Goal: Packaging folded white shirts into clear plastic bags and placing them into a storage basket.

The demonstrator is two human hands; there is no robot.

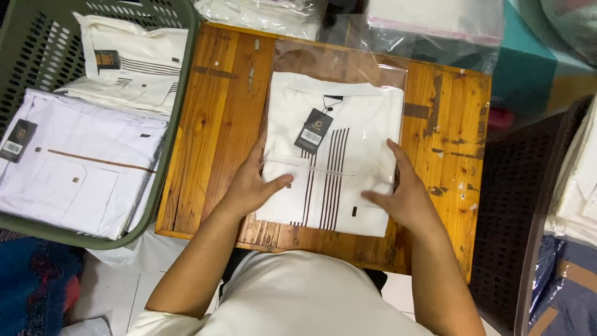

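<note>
We are working at a worn wooden table [217, 124], with a green plastic basket [177, 124] of folded white shirts [81, 168] sitting at its left edge. A folded white shirt with dark vertical stripes [336, 155] is lying in the table's middle, partly inside a clear plastic bag [339, 62]. Our left hand [255, 183] is pressing open-palmed on its left edge, thumb lying over the fabric; our right hand [404, 193] is gripping the right edge, fingers spread. A dark hang tag [313, 130] is resting near the collar.
</note>
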